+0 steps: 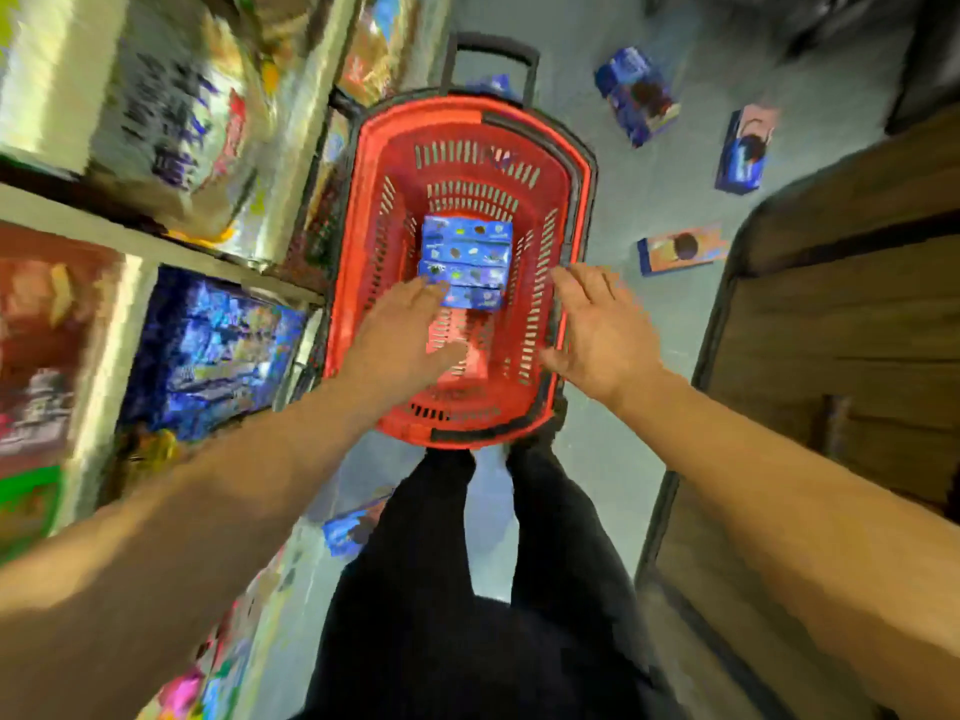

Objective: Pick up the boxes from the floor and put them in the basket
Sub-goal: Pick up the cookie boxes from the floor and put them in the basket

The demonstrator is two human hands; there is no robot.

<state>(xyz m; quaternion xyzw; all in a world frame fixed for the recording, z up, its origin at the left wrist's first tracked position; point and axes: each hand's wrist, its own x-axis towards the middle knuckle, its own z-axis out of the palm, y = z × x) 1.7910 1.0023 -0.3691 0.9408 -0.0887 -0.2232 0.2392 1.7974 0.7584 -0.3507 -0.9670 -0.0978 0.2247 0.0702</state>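
So we have four boxes (464, 262) in the basket (363, 163), both hands' grips (410, 335) (602, 324) open, empty; several boxes (680, 249) remain on the floor (649, 189).

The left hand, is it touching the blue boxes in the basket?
Cannot tell. In the head view, the left hand's fingertips overlap the nearest of the blue boxes in the basket, but blur hides any contact.

The basket (363, 210) stands on the floor (634, 210) at the centre, just ahead of the person's legs (550, 537). In it lie four boxes (465, 262) side by side. Three more boxes lie on the floor at 1 to 3 o'clock: (636, 96), (743, 150), (680, 249). Another box (350, 527) lies at 7 o'clock, beside the left leg. Shelves (145, 241) run along 9 o'clock, their goods blurred, probably packets.
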